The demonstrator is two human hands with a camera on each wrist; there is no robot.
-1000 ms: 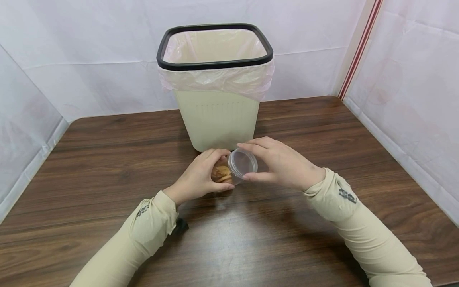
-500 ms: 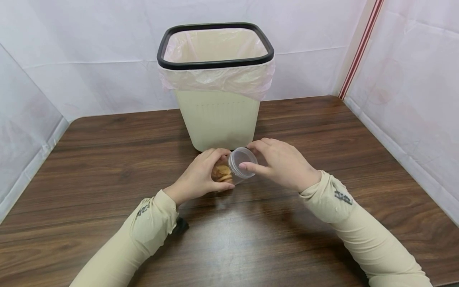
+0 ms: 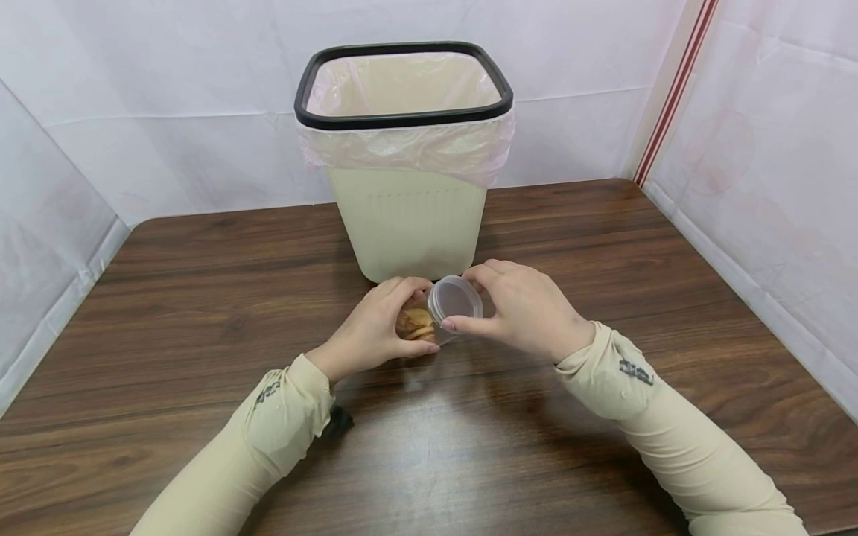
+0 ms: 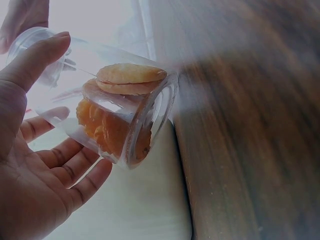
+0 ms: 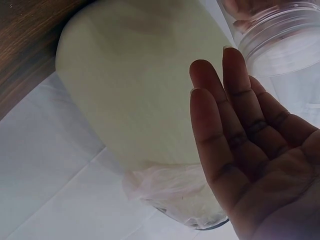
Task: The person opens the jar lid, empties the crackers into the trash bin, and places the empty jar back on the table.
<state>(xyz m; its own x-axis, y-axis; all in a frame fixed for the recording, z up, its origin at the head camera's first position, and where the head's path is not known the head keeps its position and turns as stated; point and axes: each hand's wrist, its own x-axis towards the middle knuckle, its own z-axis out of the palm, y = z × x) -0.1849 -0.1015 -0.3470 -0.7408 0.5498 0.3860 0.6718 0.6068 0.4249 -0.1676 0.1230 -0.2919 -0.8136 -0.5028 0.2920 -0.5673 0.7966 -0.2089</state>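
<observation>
In the head view my left hand (image 3: 372,324) grips a clear plastic jar (image 4: 90,55) from its left side, thumb and fingers on opposite sides of the wall. Several golden-brown biscuits (image 4: 117,110) lie together at the jar's base end, which is close to the table. The jar is tilted, its translucent lid (image 3: 457,299) turned toward the right. My right hand (image 3: 526,309) pinches the lid's edge between thumb and forefinger. In the right wrist view the other fingers (image 5: 235,90) of that hand stretch out beside the lid; its thumb is out of that view.
A cream bin (image 3: 415,216) with a black rim and a pinkish liner (image 3: 442,149) stands just behind the jar on the dark wooden table (image 3: 221,283). A small black object (image 3: 339,422) lies by the left sleeve. White sheets (image 3: 181,112) surround the table.
My right hand has loosened on the lid and shifted, its thumb passing over the lid's face, then settled on the edge again. The left hand and jar have stayed put.
</observation>
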